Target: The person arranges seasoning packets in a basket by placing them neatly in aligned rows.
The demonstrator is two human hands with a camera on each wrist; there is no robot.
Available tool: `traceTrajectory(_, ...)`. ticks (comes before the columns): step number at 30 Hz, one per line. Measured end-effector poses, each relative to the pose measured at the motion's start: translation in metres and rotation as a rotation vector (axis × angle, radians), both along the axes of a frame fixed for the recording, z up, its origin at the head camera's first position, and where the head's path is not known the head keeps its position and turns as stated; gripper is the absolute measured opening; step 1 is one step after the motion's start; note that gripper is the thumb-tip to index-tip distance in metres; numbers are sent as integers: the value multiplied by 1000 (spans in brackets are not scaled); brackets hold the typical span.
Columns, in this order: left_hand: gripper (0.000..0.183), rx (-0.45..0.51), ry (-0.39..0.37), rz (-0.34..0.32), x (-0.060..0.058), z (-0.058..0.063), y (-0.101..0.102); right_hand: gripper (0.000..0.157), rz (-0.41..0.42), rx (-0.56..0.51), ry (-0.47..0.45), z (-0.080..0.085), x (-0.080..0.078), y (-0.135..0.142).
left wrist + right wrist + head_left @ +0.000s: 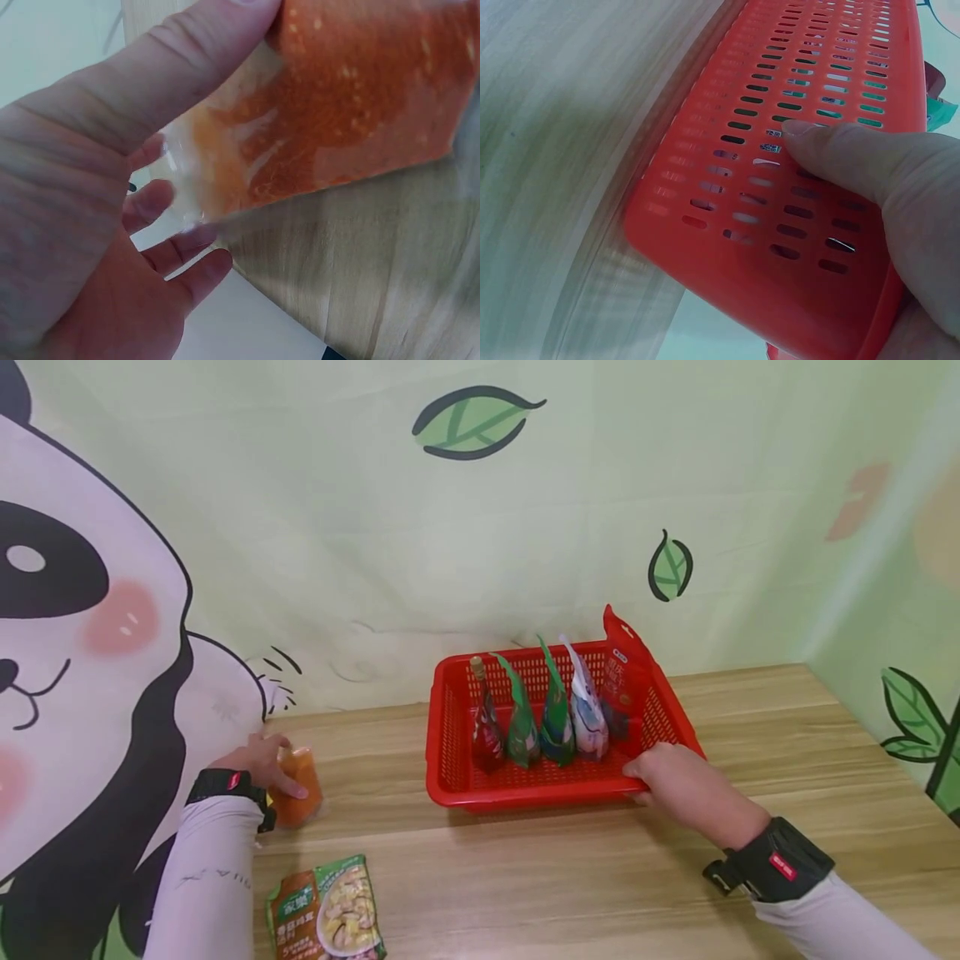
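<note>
At the left of the table, my left hand (262, 764) holds a clear packet of orange-red contents (302, 785) by its left side. In the left wrist view, the thumb lies across the face of the packet (360, 97), with the fingers around its near edge. My right hand (678, 785) grips the front right rim of a red plastic basket (540, 795). The right wrist view shows the thumb pressed on the outside of the slotted basket wall (780, 202); the other fingers are mostly hidden.
Inside the basket stand a red bottle (487, 731), green packets (522, 727), a white-and-purple packet (588, 714) and a tall red packet (626, 672). A green-and-brown food packet (326, 910) lies near the table's front. Behind the wooden table (510, 877) hangs a printed panda backdrop (360, 543).
</note>
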State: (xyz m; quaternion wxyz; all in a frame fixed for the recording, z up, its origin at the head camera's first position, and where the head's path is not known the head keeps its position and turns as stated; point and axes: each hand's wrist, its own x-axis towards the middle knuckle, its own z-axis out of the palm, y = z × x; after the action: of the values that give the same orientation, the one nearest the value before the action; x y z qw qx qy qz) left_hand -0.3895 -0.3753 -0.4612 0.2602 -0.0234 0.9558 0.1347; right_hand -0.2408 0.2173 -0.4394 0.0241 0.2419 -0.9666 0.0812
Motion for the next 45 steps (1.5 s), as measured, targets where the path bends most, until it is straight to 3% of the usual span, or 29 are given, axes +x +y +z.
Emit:
traceTrajectory(7,101,52,92,19,-2,-8,-5,15,-14,-14,-12,0,0,1)
traceTrajectory(11,80,202,226,36,-6,-9,-5,15,-20,-22,-12,1,0,3)
traceTrajectory(15,55,309,317,37,-4,5,4,17,-14,-14,3,1,0,5)
traceTrajectory(19,38,347,320,41,4,29,16,18,-14,-17,-6,1,0,3)
traceTrajectory(22,30,365,358,-15,17,47,29,17,-27,-20,-20,1,1,1)
traceTrajectory(30,14,325,636,-228,70,86,89,17,-59,-60,-42,0,4,2)
traceTrajectory(36,18,292,815,-367,109,113,132,45,-81,-192,-91,-1,8,2)
traceTrajectory(40,20,325,858,-466,129,125,155,50,-89,-357,-122,0,16,-5)
traceTrajectory(45,22,394,834,-563,151,135,182,43,-51,-569,-97,2,30,-22)
